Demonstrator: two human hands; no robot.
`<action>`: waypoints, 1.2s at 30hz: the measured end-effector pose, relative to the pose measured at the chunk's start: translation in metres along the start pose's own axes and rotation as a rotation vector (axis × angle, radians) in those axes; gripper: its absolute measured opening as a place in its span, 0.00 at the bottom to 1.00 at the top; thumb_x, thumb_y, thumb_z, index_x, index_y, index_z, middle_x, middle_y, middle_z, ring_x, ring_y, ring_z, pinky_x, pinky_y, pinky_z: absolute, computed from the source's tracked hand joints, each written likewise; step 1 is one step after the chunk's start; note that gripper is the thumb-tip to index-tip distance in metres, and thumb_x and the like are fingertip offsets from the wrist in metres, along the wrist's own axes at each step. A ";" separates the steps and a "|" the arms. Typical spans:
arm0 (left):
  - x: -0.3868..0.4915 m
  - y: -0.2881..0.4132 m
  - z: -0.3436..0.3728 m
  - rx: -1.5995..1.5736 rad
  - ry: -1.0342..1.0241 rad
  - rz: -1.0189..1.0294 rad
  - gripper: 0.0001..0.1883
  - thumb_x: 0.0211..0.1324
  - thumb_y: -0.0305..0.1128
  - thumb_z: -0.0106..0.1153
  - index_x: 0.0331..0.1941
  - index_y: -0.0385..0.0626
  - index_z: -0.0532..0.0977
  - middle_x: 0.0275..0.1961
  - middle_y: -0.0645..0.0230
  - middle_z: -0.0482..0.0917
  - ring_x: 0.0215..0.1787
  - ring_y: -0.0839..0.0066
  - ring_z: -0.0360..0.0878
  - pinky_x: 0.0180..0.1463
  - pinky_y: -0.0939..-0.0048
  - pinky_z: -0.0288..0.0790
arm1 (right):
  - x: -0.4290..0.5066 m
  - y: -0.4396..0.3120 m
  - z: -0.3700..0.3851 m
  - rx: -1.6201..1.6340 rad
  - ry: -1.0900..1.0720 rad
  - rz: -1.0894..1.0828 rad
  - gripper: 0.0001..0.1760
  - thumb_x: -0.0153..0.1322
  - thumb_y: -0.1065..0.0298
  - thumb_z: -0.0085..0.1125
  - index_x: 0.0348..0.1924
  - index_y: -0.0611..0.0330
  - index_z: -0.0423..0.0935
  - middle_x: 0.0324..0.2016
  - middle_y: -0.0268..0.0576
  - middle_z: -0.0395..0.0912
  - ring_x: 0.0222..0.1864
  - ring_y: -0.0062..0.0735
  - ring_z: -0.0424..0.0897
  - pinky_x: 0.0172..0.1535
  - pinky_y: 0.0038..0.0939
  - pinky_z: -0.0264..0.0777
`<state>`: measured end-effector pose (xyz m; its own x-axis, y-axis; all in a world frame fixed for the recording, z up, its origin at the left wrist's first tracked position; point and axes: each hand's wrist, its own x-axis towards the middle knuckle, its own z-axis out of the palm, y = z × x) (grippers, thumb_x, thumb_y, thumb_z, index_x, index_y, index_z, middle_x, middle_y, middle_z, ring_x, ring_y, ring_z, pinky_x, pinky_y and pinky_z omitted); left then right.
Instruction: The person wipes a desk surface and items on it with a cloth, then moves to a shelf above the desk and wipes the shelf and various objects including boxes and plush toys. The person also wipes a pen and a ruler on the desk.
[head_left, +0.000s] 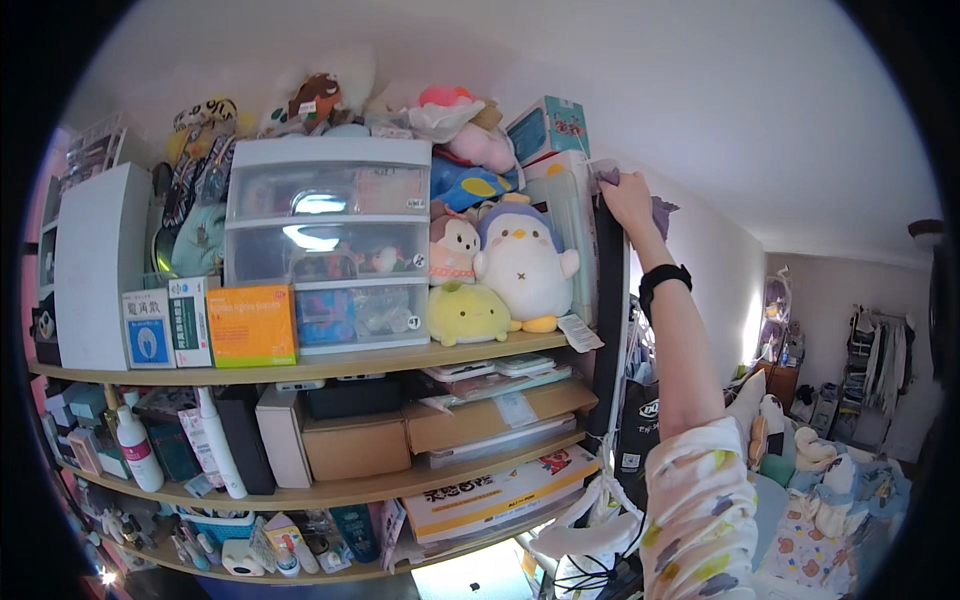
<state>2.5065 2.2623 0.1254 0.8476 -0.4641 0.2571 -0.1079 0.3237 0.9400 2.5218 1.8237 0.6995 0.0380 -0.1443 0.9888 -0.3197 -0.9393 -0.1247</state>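
Note:
My right hand (626, 199) is raised to the top of the shelf unit's black side post (609, 262) and grips a crumpled purple cloth (664, 214), parts of which show on both sides of the hand. A black band circles the wrist. Left of the hand, a penguin plush (525, 262), a yellow-green plush (466, 313) and a brown-and-pink plush (454, 244) sit on the upper shelf. Beside them stands a clear-fronted plastic drawer unit (328, 217). A teal box (551, 127) rests above, close to the hand. My left hand is out of view.
An orange box (253, 326) stands near the upper shelf's front edge (315, 367). Bottles and cardboard boxes (356, 446) fill the shelf below. A laptop (472, 574) lies at the bottom. Bags and cables hang right of the post; a bed (810, 532) with plush toys is farther right.

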 end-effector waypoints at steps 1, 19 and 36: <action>0.001 -0.002 0.000 -0.009 -0.005 0.014 0.11 0.58 0.30 0.53 0.43 0.38 0.73 0.25 0.66 0.79 0.24 0.79 0.76 0.27 0.79 0.70 | 0.002 0.004 0.004 -0.024 -0.060 -0.019 0.25 0.63 0.51 0.46 0.39 0.64 0.77 0.37 0.64 0.74 0.43 0.60 0.72 0.49 0.45 0.66; 0.013 -0.014 0.002 -0.024 -0.020 -0.042 0.13 0.56 0.30 0.51 0.45 0.38 0.71 0.23 0.66 0.77 0.24 0.77 0.76 0.29 0.77 0.71 | 0.010 0.009 -0.040 0.569 -0.248 0.280 0.22 0.68 0.55 0.42 0.39 0.69 0.74 0.35 0.53 0.78 0.39 0.43 0.77 0.44 0.40 0.68; 0.013 -0.039 0.000 -0.040 0.041 -0.029 0.11 0.55 0.28 0.54 0.42 0.38 0.74 0.20 0.65 0.77 0.20 0.77 0.75 0.23 0.77 0.71 | -0.002 -0.001 -0.036 -0.196 0.255 -0.407 0.17 0.63 0.55 0.53 0.31 0.60 0.80 0.27 0.56 0.74 0.34 0.54 0.73 0.39 0.46 0.67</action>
<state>2.5217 2.2434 0.0918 0.8709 -0.4396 0.2196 -0.0627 0.3438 0.9370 2.4883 1.8365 0.7004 -0.0277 0.3236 0.9458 -0.4992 -0.8242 0.2674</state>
